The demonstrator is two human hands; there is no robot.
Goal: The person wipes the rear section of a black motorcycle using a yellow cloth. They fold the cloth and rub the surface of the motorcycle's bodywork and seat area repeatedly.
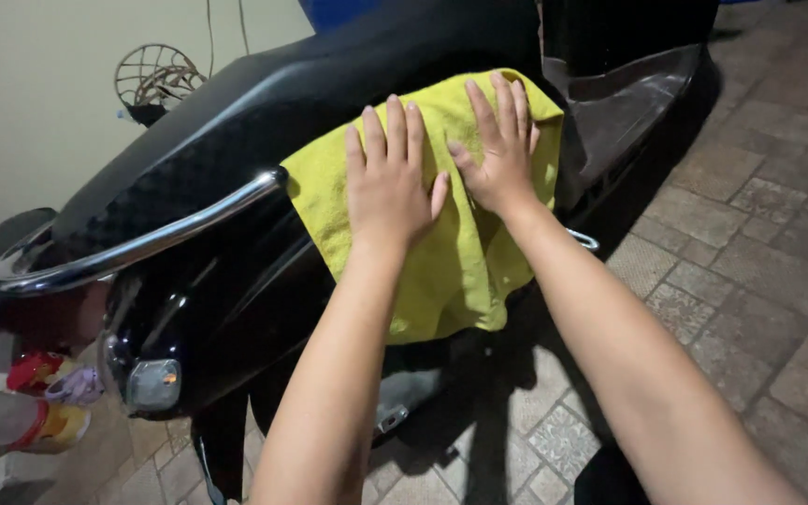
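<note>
Here, looking down, my left hand (390,182) and right hand (497,140) lie flat, fingers spread, gripping nothing, on the yellow cloth (441,252) draped over the black scooter seat (264,112). It looks soft, light and floppy; I'd pinch an edge.

A pale, plain wall (39,112) fills the ten o'clock corner, with a round wire frame (156,79) against it and thin cords (209,33) hanging down at eleven. The floor (769,234), from three round to six o'clock, is brownish paving blocks (some patterned). Bright plastic bottles (44,397) sit at eight o'clock. Light is dim, with deep shadows.
</note>
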